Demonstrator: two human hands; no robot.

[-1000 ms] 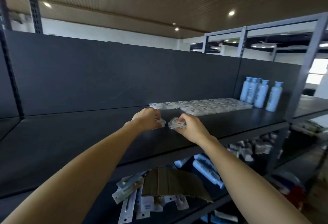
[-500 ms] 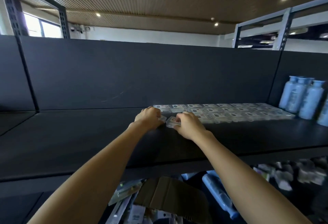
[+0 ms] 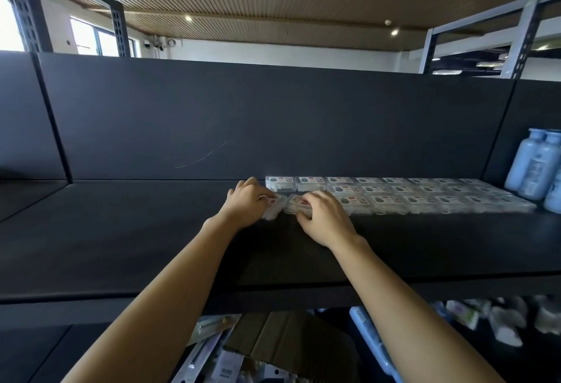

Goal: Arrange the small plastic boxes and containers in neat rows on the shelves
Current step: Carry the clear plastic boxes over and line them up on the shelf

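Small clear plastic boxes with printed labels lie in three rows (image 3: 400, 197) along the back of a black shelf (image 3: 136, 240). My left hand (image 3: 247, 202) grips one clear box (image 3: 274, 206) at the left end of the front row, tilted slightly. My right hand (image 3: 321, 215) holds a second clear box (image 3: 296, 202) right beside it, fingers curled over its top. The two boxes almost touch each other and sit next to the front row's end.
Pale blue bottles (image 3: 534, 167) stand at the shelf's right end. A dark back panel (image 3: 273, 121) closes the rear. Below, a lower shelf holds a brown cardboard piece (image 3: 282, 340), packaged items (image 3: 209, 349) and blue packs (image 3: 367, 331).
Both hands have carried their boxes forward to the left end of the rows and lowered them onto the shelf. The camera has turned left, so the bottles sit at the right edge.
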